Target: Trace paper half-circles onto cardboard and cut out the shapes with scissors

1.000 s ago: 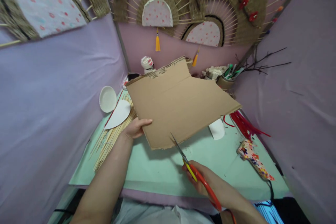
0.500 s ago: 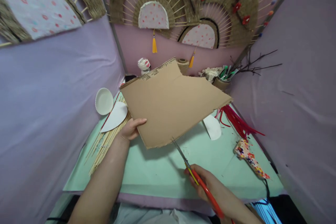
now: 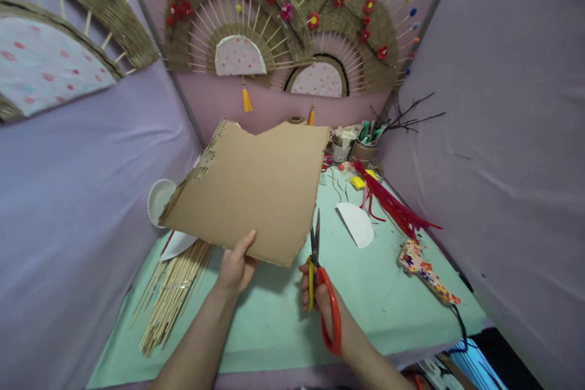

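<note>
A large brown piece of cardboard (image 3: 256, 189) with a ragged left edge and a notch in its top is gripped at the bottom by my left hand (image 3: 238, 265). The thumb lies on its face, and the other fingers are behind it. In my right hand (image 3: 322, 298) are scissors (image 3: 316, 250) with red and yellow handles. Their blades point up, slightly apart, close to the cardboard's lower right edge; whether they touch it I cannot tell. Right of the blades, a white half-round paper piece (image 3: 358, 225) lies on the green-covered table (image 3: 274, 341).
Thin sticks (image 3: 176, 292) lie in a bundle at left, near a white bowl (image 3: 161, 201). On the right are red fuzzy strips (image 3: 393, 204) and a flower-patterned glue gun (image 3: 427, 271) with a cord. Pots of pens (image 3: 365, 149) and twigs stand behind; decorated fans (image 3: 240, 24) hang on the wall.
The cardboard has turned anticlockwise and shifted left. My right hand has raised the scissors to a more upright angle, and their blades have parted. The whole view has shifted.
</note>
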A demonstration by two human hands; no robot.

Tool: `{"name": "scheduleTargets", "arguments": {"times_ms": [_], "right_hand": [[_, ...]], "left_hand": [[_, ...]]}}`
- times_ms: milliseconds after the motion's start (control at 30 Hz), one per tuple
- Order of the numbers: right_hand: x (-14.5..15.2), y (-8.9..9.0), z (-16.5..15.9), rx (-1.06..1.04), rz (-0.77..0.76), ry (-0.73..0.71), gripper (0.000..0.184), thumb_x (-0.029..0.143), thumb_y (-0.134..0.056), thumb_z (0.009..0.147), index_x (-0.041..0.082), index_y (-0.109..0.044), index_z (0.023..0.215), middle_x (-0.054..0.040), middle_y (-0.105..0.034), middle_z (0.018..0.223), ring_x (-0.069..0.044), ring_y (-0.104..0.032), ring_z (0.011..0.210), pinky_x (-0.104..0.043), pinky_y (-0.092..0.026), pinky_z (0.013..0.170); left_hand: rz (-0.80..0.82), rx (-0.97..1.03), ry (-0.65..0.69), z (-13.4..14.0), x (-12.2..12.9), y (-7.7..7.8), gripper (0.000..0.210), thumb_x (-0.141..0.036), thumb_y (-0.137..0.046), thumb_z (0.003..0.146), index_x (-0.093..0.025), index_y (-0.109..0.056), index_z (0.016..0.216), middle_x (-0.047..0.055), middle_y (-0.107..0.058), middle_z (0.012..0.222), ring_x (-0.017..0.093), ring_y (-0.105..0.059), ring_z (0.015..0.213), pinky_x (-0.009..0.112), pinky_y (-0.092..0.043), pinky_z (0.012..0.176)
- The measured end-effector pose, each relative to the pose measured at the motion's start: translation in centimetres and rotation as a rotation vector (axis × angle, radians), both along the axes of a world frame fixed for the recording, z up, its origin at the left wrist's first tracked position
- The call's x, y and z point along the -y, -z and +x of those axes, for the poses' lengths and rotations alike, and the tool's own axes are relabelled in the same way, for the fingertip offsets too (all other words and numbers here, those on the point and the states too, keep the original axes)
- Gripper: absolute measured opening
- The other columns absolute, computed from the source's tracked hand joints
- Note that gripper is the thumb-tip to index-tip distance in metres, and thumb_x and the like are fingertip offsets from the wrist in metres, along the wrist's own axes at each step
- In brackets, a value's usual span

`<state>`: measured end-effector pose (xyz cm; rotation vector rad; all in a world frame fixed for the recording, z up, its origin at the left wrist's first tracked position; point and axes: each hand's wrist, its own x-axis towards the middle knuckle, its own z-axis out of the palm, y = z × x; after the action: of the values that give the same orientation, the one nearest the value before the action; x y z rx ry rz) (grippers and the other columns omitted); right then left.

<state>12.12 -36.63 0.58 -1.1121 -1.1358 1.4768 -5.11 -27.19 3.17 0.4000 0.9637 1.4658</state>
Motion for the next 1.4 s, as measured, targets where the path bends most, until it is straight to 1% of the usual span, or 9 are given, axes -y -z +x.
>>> {"name": "scheduleTargets", "arguments": {"times_ms": [100, 233, 400, 567, 833, 1000, 1133, 1300, 1400], "right_hand": [[-0.4, 0.3, 0.1, 0.019, -0.027, -0.015, 0.061, 0.07, -0.03, 0.085, 0.021, -0.044, 0.12, -0.0043, -0.046, 0.09, -0.016, -0.046, 0.074, -0.031, -0.043, 0.068], [-0.5, -0.2, 0.1, 0.054, -0.001, -0.036, 0.059, 0.069, -0.029, 0.087, 0.02, -0.045, 0.116, -0.0022, -0.046, 0.081, -0.015, -0.044, 0.07, -0.03, -0.043, 0.067], [-0.7, -0.7, 0.4, 0.092, 0.013, -0.041, 0.054, 0.07, -0.028, 0.087, 0.02, -0.046, 0.096, 0.0006, -0.045, 0.071, -0.014, -0.043, 0.063, -0.029, -0.043, 0.062], [-0.7, -0.5, 0.5, 0.129, -0.069, -0.012, 0.052, 0.07, -0.026, 0.087, 0.02, -0.042, 0.082, 0.0021, -0.046, 0.062, -0.012, -0.047, 0.054, -0.027, -0.042, 0.055], [-0.6, -1.5, 0.4, 0.2, -0.115, 0.017, 0.059, 0.078, -0.027, 0.08, 0.021, -0.041, 0.083, 0.0065, -0.04, 0.052, -0.01, -0.039, 0.042, -0.023, -0.033, 0.04], [-0.6, -1.6, 0.2, 0.288, -0.121, 0.098, 0.065, 0.081, -0.026, 0.077, 0.02, -0.048, 0.08, 0.0036, -0.043, 0.049, -0.013, -0.042, 0.048, -0.023, -0.033, 0.043], [-0.6, -1.4, 0.2, 0.324, -0.129, 0.121, 0.064, 0.081, -0.027, 0.077, 0.02, -0.048, 0.075, 0.0032, -0.043, 0.048, -0.013, -0.043, 0.049, -0.024, -0.033, 0.043], [-0.7, -1.0, 0.3, 0.292, -0.162, 0.097, 0.063, 0.081, -0.028, 0.077, 0.021, -0.047, 0.075, 0.0047, -0.041, 0.047, -0.011, -0.039, 0.043, -0.024, -0.03, 0.041], [-0.7, -1.0, 0.6, 0.258, -0.123, 0.056, 0.061, 0.08, -0.026, 0.078, 0.022, -0.046, 0.075, 0.0042, -0.042, 0.047, -0.012, -0.039, 0.043, -0.024, -0.032, 0.041]], "left_hand": [[-0.012, 0.009, -0.065, 0.9, 1.2, 0.2, 0.05, -0.019, -0.077, 0.063, -0.019, -0.062, 0.111, 0.003, -0.072, 0.091, 0.016, -0.068, 0.081, 0.031, -0.055, 0.08], [-0.041, 0.025, -0.138, 1.9, 2.4, 0.5, 0.051, -0.018, -0.075, 0.066, -0.022, -0.061, 0.114, 0.003, -0.071, 0.097, 0.014, -0.067, 0.084, 0.032, -0.053, 0.085], [-0.034, -0.005, -0.196, 2.8, 3.6, 1.3, 0.05, -0.02, -0.074, 0.068, -0.025, -0.06, 0.116, 0.003, -0.068, 0.11, 0.016, -0.063, 0.098, 0.032, -0.05, 0.091], [-0.11, -0.122, -0.288, 3.5, 4.8, 2.0, 0.045, -0.02, -0.072, 0.07, -0.024, -0.062, 0.114, 0.005, -0.064, 0.118, 0.017, -0.056, 0.113, 0.029, -0.046, 0.096], [-0.066, -0.079, -0.265, 4.1, 5.6, 1.8, 0.059, -0.025, -0.072, 0.072, -0.034, -0.052, 0.127, 0.002, -0.053, 0.134, 0.02, -0.051, 0.12, 0.031, -0.051, 0.09], [-0.085, -0.096, -0.286, 4.4, 5.8, 1.3, 0.058, -0.024, -0.071, 0.072, -0.033, -0.053, 0.127, 0.004, -0.054, 0.133, 0.021, -0.052, 0.119, 0.03, -0.052, 0.088], [-0.105, -0.1, -0.287, 4.7, 6.1, 1.2, 0.055, -0.023, -0.069, 0.074, -0.034, -0.054, 0.125, 0.003, -0.053, 0.134, 0.021, -0.052, 0.119, 0.029, -0.054, 0.083], [-0.137, -0.109, -0.318, 4.6, 6.2, 1.6, 0.053, -0.023, -0.07, 0.072, -0.03, -0.055, 0.122, 0.004, -0.058, 0.128, 0.021, -0.051, 0.121, 0.035, -0.05, 0.093], [-0.148, -0.145, -0.315, 4.4, 6.3, 1.9, 0.046, -0.026, -0.07, 0.074, -0.029, -0.058, 0.118, 0.003, -0.063, 0.12, 0.02, -0.051, 0.121, 0.036, -0.048, 0.096]]}}
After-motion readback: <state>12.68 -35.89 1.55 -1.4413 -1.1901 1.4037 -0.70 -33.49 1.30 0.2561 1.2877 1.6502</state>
